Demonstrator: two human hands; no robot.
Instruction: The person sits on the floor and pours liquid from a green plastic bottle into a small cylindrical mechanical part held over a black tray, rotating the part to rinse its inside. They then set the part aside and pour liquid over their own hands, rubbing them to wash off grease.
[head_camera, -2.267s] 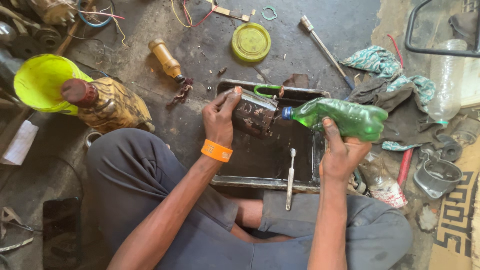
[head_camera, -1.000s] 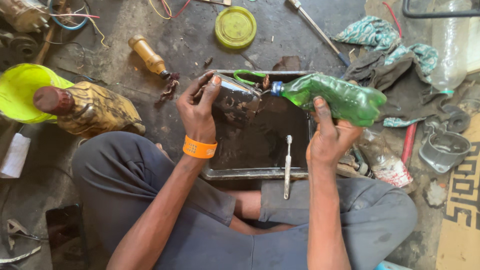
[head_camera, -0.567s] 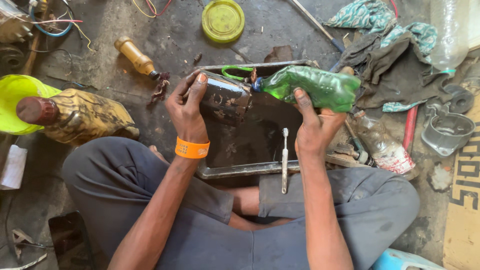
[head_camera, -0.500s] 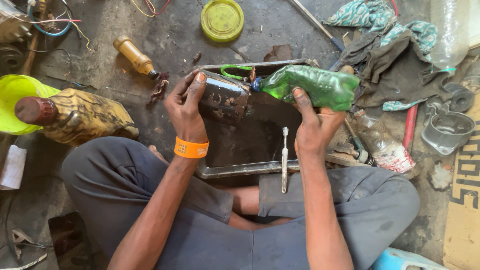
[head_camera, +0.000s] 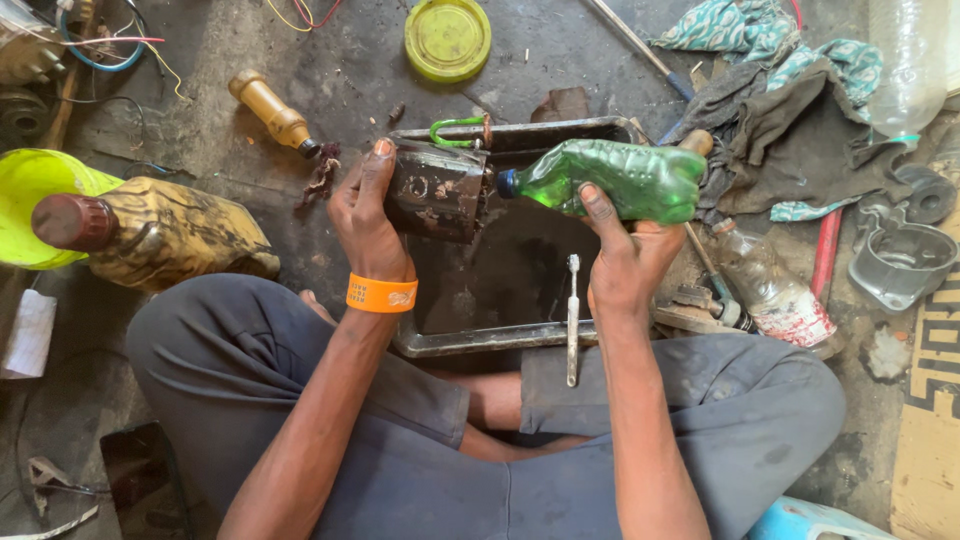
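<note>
Down on the grimy floor (head_camera: 560, 60), the person sits cross-legged with a dark metal tray (head_camera: 500, 338) right in front of the knees. The left hand (head_camera: 368, 215) is clamped around a greasy cylindrical metal part (head_camera: 437, 192), fingers wrapped over its left side, holding it above the tray's far left corner. An orange wristband (head_camera: 381, 294) sits on that wrist. The right hand (head_camera: 625, 258) grips a green plastic bottle (head_camera: 620, 182) from underneath, thumb up on its side; the bottle lies nearly level, its blue neck pointing left and meeting the open end of the metal part. Bottle and part hang together over the far edge of the tray.

A white toothbrush (head_camera: 573, 318) rests across the tray's near rim, bristle end inside the tray, handle sticking out toward the person's lap. A green loop of a hook (head_camera: 455, 128) sits at the far rim, just behind the metal part.

Off to the left of the tray lies a dirty yellowish jug (head_camera: 170, 232) on its side with a brown cap, touching a bright yellow-green bowl (head_camera: 30, 190) behind it. A small amber bottle (head_camera: 270, 112) lies near the tray's far left corner. Farther back, a round yellow lid (head_camera: 448, 38). On the right, a heap of dark and teal rags (head_camera: 790, 110), a clear empty bottle (head_camera: 775, 295) beside the right hand, and a grey metal casting (head_camera: 900, 262).
</note>
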